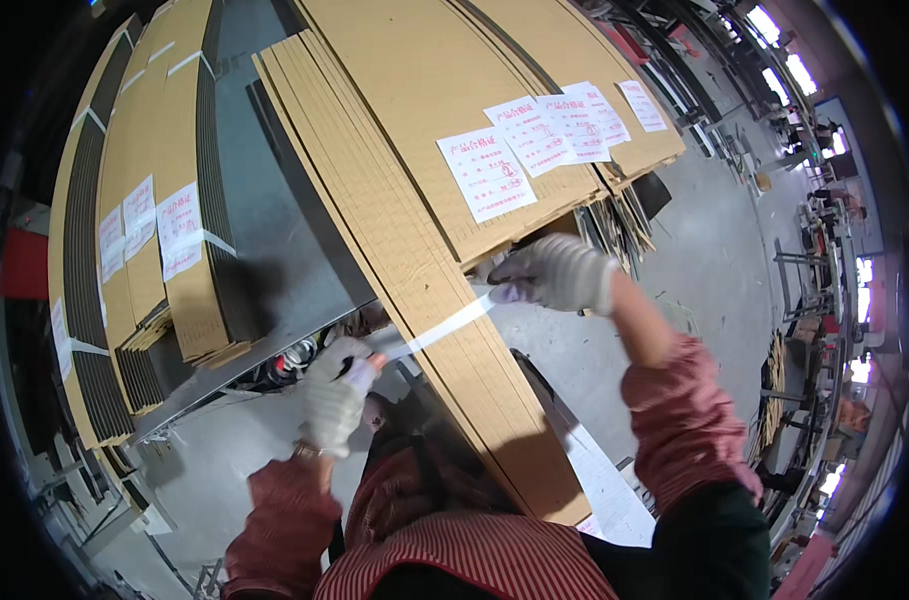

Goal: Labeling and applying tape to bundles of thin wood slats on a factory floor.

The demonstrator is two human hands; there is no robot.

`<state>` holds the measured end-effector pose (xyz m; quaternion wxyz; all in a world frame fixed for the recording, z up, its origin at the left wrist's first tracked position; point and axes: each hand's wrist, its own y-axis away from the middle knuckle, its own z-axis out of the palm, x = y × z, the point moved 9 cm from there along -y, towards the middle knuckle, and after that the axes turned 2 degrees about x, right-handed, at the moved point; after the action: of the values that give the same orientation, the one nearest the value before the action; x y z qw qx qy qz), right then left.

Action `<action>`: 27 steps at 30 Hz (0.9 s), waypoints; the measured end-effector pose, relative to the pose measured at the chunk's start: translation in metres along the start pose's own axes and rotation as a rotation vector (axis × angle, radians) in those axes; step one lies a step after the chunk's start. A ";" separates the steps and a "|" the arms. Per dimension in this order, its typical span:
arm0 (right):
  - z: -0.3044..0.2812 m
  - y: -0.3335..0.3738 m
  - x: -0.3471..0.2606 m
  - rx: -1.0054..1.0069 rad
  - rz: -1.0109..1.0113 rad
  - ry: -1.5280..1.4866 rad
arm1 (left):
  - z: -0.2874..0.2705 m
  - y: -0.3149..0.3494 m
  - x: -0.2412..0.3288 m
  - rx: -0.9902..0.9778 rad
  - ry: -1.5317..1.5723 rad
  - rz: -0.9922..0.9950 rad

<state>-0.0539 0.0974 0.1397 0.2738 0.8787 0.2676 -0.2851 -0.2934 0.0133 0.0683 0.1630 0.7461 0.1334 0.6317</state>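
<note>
Gripping a white band (446, 326) over cardboard strips (419, 280), left hand (334, 396) and right hand (560, 275) (both gloved) flank them.

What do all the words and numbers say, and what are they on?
I won't copy out wording, but here's where it is:
White labels on the wide cardboard stack: red headings; smaller lines too blurred.
Left-hand labels on strapped cardboard bundles: red headings; smaller lines too tiny.
White strap across the narrow cardboard bundle: no print visible.
</note>
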 end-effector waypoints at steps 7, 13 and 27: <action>0.118 -0.020 0.073 0.267 -0.165 -0.997 | 0.071 -0.045 -0.088 -0.288 -0.023 -0.100; 0.051 0.010 -0.090 0.520 0.242 0.133 | 0.052 -0.049 -0.069 -0.310 0.127 0.220; -0.022 0.023 -0.119 0.373 -0.073 0.029 | 0.071 -0.010 0.097 -0.021 -0.380 0.716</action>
<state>-0.1145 0.0571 0.2396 0.0918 0.9081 0.2456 -0.3265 -0.2068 0.0561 0.1414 -0.0379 0.8472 -0.1737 0.5006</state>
